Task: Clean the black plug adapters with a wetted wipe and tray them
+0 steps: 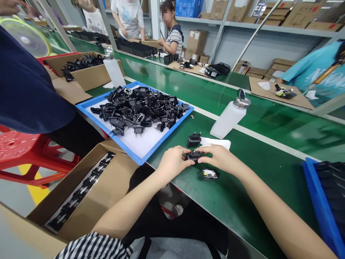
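My left hand [175, 163] and my right hand [215, 157] grip one black plug adapter [194, 155] from its two sides, low over the green bench [258, 172]. Just behind it another black plug adapter [194, 139] stands with its pins pointing up. Nearer to me lies an open black adapter housing [208, 174], its inner parts showing white and yellow. A folded white cloth [218, 142] rests behind my right hand, partly covered by it. Past the cloth stands a white pump bottle [229, 118] with a metal top.
A blue-rimmed tray [145, 155] heaped with black plug parts [140, 104] sits at left. Below it is an open carton [107, 187] with packed black pieces. Another blue tray [315, 194] is at right. A person in dark blue [29, 79] is close on the left.
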Action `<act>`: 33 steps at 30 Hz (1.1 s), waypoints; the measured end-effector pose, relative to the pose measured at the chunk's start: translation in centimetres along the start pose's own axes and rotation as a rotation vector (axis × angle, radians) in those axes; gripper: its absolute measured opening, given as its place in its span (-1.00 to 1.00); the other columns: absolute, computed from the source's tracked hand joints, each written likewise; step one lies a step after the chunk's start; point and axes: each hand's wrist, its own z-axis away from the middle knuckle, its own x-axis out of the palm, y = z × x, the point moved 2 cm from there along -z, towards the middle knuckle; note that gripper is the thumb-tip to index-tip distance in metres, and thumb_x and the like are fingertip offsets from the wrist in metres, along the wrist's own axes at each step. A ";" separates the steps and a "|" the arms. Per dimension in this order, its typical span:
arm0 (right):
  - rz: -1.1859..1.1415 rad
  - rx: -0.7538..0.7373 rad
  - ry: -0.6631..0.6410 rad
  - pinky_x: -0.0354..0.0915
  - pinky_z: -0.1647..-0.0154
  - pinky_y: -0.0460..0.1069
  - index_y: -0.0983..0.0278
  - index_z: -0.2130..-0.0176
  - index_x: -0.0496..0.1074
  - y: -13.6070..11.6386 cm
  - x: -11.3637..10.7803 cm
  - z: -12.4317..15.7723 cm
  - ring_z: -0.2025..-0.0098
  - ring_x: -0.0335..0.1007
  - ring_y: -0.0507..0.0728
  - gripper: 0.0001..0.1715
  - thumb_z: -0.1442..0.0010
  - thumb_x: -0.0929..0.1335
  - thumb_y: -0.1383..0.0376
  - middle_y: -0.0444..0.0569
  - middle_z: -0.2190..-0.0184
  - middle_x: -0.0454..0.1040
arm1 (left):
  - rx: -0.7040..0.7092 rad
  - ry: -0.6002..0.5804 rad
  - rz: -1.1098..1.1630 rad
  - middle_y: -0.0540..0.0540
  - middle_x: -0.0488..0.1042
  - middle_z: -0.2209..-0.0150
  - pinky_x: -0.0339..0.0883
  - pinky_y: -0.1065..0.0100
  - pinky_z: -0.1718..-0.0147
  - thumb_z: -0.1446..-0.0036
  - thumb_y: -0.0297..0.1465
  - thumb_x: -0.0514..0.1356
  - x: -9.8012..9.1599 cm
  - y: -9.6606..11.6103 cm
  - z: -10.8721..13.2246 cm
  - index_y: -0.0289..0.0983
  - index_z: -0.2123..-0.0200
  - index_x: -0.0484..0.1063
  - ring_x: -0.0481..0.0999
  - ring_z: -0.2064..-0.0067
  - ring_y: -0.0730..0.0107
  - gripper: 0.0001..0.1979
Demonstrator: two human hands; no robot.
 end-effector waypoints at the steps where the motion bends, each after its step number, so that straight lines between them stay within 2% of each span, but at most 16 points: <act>1: 0.024 -0.017 -0.029 0.23 0.27 -0.02 0.26 0.22 0.39 -0.1 -0.2 -0.1 0.27 0.33 0.13 -0.70 0.03 0.32 0.28 -0.05 0.30 0.45 | -0.007 -0.020 -0.057 0.00 0.41 0.37 0.25 0.44 0.40 0.19 -0.33 0.21 -0.2 0.2 -0.1 -0.25 0.27 0.40 0.40 0.42 0.46 -0.69; 6: 0.124 -0.029 -0.179 0.22 0.41 -0.05 0.28 0.26 0.37 -0.7 -0.7 -0.9 0.37 0.35 0.12 -0.76 0.02 0.31 0.27 -0.05 0.41 0.45 | -0.060 -0.160 -0.362 -0.03 0.43 0.43 0.23 0.39 0.44 0.19 -0.27 0.21 -1.1 2.2 -0.8 -0.19 0.32 0.43 0.41 0.35 0.29 -0.73; 11: 0.105 -0.040 -0.288 0.17 0.50 -0.09 0.28 0.30 0.30 -0.6 -0.9 -1.4 0.44 0.34 0.10 -0.81 0.01 0.29 0.29 -0.06 0.47 0.43 | -0.097 -0.266 -0.524 -0.11 0.44 0.46 0.22 0.39 0.48 0.22 -0.37 0.24 -1.6 4.1 -1.7 -0.26 0.44 0.45 0.42 0.38 0.25 -0.83; 13: 0.077 -0.053 -0.317 0.16 0.51 -0.09 0.27 0.30 0.27 -0.3 -1.0 -1.5 0.43 0.34 0.09 -0.81 0.00 0.28 0.30 -0.05 0.44 0.43 | -0.074 -0.284 -0.514 -0.11 0.44 0.44 0.23 0.39 0.47 0.23 -0.36 0.24 -1.5 4.0 -1.9 -0.25 0.43 0.45 0.42 0.37 0.24 -0.81; 17: 0.026 -0.033 -0.345 0.15 0.52 -0.10 0.28 0.31 0.23 0.3 -1.1 -1.5 0.44 0.32 0.08 -0.83 -0.01 0.26 0.28 -0.06 0.44 0.41 | 0.010 -0.200 -0.380 -0.06 0.43 0.36 0.24 0.38 0.42 0.18 -0.31 0.20 -1.2 2.6 -1.7 -0.21 0.31 0.42 0.42 0.35 0.29 -0.73; 21: 0.020 -0.024 -0.359 0.14 0.52 -0.10 0.28 0.33 0.22 0.3 -1.1 -1.4 0.44 0.32 0.08 -0.82 -0.01 0.26 0.25 -0.07 0.45 0.41 | 0.011 -0.203 -0.283 -0.01 0.43 0.44 0.24 0.39 0.43 0.16 -0.31 0.18 -0.7 1.6 -1.5 -0.19 0.31 0.41 0.41 0.41 0.34 -0.74; 33: 0.025 -0.009 -0.343 0.14 0.51 -0.10 0.28 0.33 0.21 -0.1 -1.2 -1.2 0.43 0.32 0.08 -0.81 0.00 0.26 0.25 -0.06 0.43 0.41 | 0.034 -0.192 -0.299 0.00 0.42 0.50 0.20 0.41 0.49 0.18 -0.30 0.19 -0.9 1.6 -1.5 -0.20 0.33 0.40 0.40 0.41 0.33 -0.75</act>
